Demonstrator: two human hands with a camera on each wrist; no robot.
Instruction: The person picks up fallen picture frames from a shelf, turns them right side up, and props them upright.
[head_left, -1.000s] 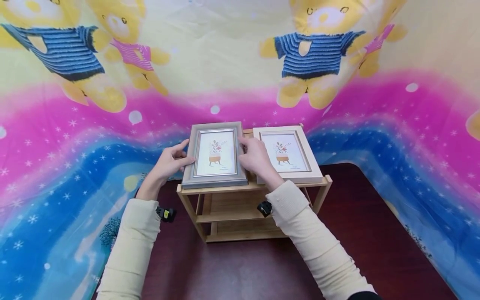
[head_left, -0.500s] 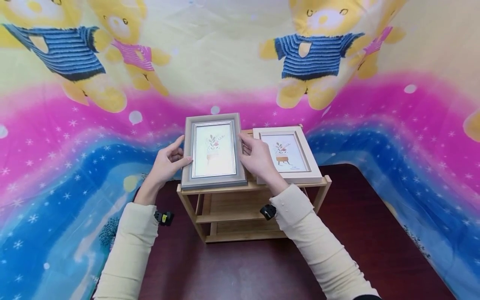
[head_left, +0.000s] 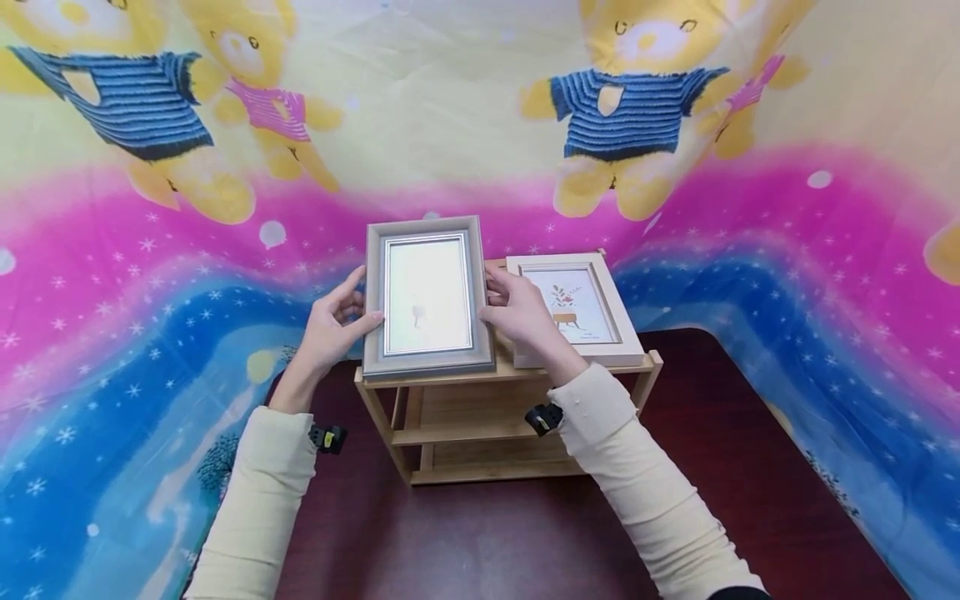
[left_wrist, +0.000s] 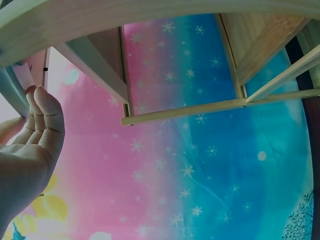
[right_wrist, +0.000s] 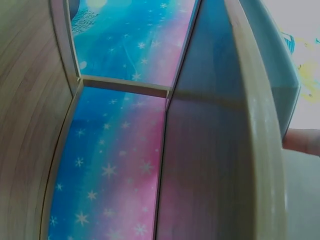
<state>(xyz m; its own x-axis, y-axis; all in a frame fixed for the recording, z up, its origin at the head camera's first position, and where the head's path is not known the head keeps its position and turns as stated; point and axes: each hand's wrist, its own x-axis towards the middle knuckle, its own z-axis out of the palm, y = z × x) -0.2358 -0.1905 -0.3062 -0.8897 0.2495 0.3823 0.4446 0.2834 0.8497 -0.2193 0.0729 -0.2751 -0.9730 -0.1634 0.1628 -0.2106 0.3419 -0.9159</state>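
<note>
A grey picture frame (head_left: 427,292) leans with its far edge raised, its near edge low at the front of the wooden rack's top. Glare hides most of the picture behind its glass. On its left edge my left hand (head_left: 333,325) grips with the thumb on the front and the fingers behind. At the right edge my right hand (head_left: 521,312) pinches the same frame, thumb toward the near side. In the left wrist view the curled fingers of my left hand (left_wrist: 40,125) meet the frame's border. Only a finger (right_wrist: 302,141) of the right hand shows in the right wrist view.
A cream picture frame (head_left: 577,350) with a plant print lies flat on the right of the rack's top, close to my right hand. The wooden rack (head_left: 465,425) has lower shelves and stands on a dark red table (head_left: 465,542). A patterned cloth (head_left: 435,108) hangs behind.
The grey frame's far edge has risen from lying nearly flat, tilting its face toward me. Glare has spread over its glass. Both hands have kept hold and shifted slightly with it.
</note>
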